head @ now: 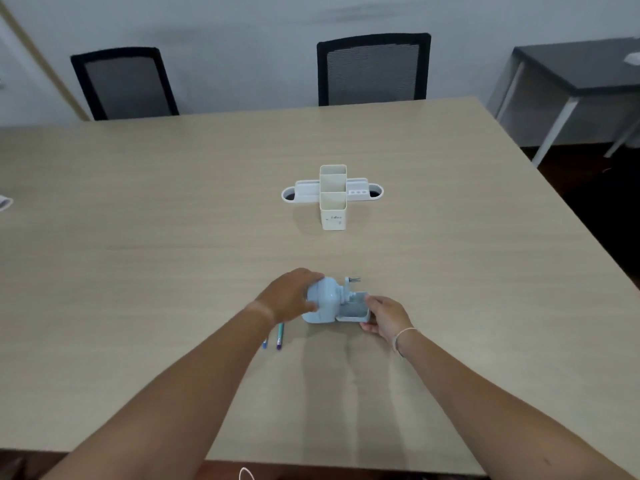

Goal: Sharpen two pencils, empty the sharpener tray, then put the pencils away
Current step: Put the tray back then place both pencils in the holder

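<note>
- I sit at a wide table [173, 209] with a pale wood-grain top; it fills most of my view.
- Two black mesh-backed chairs behind its far edge: one at 11 o'clock [124, 83], one at 1 o'clock [373, 69].
- Plain light grey wall [242, 26] behind them, evenly lit.
- Dark-topped side table [585, 69] on white legs at 2 o'clock.
- Dark reddish floor [588, 181] beneath it.

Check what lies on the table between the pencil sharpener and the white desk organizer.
Nothing: the head view shows bare table between the blue pencil sharpener and the desk organizer.
</note>
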The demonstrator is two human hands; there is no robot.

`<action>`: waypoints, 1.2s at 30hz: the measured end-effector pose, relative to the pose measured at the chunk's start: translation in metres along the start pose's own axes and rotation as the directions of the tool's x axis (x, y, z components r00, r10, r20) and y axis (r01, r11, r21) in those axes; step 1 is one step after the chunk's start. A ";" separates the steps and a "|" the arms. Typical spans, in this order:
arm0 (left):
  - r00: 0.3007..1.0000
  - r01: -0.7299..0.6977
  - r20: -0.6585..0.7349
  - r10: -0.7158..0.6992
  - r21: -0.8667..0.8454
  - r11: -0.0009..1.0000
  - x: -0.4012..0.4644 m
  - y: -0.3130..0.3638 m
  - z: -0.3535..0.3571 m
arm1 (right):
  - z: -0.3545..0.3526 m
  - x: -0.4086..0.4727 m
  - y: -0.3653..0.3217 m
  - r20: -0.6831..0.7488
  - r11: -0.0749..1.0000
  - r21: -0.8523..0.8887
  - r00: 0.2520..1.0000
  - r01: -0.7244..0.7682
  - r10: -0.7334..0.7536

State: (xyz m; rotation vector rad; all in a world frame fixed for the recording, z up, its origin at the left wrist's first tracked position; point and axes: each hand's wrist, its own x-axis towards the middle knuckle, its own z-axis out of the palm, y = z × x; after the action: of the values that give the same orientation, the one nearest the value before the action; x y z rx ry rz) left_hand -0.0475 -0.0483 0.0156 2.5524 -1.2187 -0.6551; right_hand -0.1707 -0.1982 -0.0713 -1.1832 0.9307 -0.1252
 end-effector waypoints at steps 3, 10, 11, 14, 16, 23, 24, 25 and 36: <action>1.000 -0.001 -0.010 0.001 -0.017 1.000 0.002 -0.002 0.001 | 0.004 0.001 0.000 0.024 1.000 0.008 1.000 -0.001 0.001; 0.999 -0.045 -0.030 0.043 -0.064 0.997 0.003 -0.009 0.003 | 0.011 -0.005 -0.001 -0.086 0.997 -0.004 0.993 0.083 -0.083; 0.998 -0.051 -0.030 0.049 -0.063 0.997 0.004 -0.009 0.002 | 0.012 -0.006 0.000 -0.104 0.995 -0.018 0.989 0.101 -0.102; 0.997 -0.066 -0.031 0.064 -0.066 0.996 0.004 -0.011 0.003 | 0.016 -0.007 0.001 -0.146 0.990 -0.066 0.980 0.125 -0.133; 0.997 -0.072 -0.030 0.070 -0.067 0.995 0.004 -0.011 0.003 | 0.020 -0.007 0.000 -0.177 0.986 -0.105 0.974 0.126 -0.143; 0.997 -0.078 -0.023 0.077 -0.074 0.994 0.006 -0.014 0.003 | 0.040 -0.009 0.009 -0.178 0.983 -0.151 0.975 0.104 -0.131; 0.997 -0.078 -0.024 0.076 -0.079 0.994 0.006 -0.014 0.004 | 0.042 -0.008 0.010 -0.169 0.983 -0.156 0.977 0.102 -0.128; 0.997 -0.077 -0.025 0.075 -0.085 0.993 0.006 -0.015 0.004 | 0.043 -0.008 0.010 -0.158 0.982 -0.159 0.979 0.101 -0.126; 0.997 -0.072 -0.011 0.072 -0.064 0.995 0.005 -0.011 0.002 | 0.043 -0.007 0.011 -0.030 0.992 -0.106 0.996 0.075 -0.078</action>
State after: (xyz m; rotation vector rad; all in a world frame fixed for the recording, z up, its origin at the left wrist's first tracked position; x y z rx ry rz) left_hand -0.0379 -0.0455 0.0081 2.4441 -1.2593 -0.6553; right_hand -0.1503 -0.1581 -0.0731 -1.3184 0.9315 -0.1602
